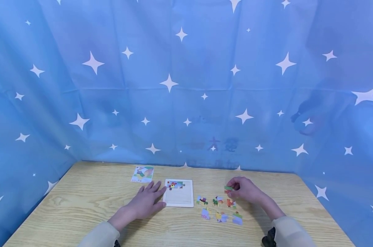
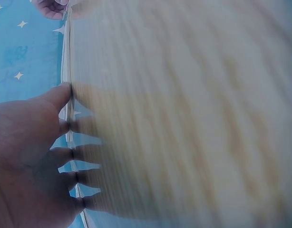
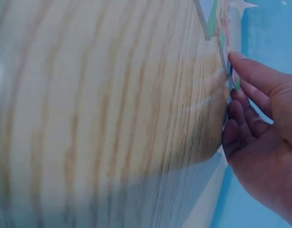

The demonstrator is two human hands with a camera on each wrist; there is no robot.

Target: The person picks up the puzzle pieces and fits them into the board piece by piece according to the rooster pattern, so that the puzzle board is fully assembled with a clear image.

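Note:
A white puzzle tray (image 1: 178, 198) lies on the wooden table (image 1: 81, 209), with a few coloured pieces fitted along its top edge. My left hand (image 1: 146, 202) rests flat beside the tray's left edge, fingers spread and touching it. My right hand (image 1: 243, 189) pinches a green puzzle piece (image 1: 228, 188) just above the table, right of the tray. Several loose pieces (image 1: 218, 208) lie in two rows below that hand. In the left wrist view the spread fingers (image 2: 65, 123) press on the table. In the right wrist view the fingertips (image 3: 241, 80) hold the piece edge-on.
A small reference picture card (image 1: 142, 173) lies at the back left of the tray. Blue star-patterned cloth (image 1: 186, 85) walls the table on three sides. Bare wood stretches to the left and along the front edge.

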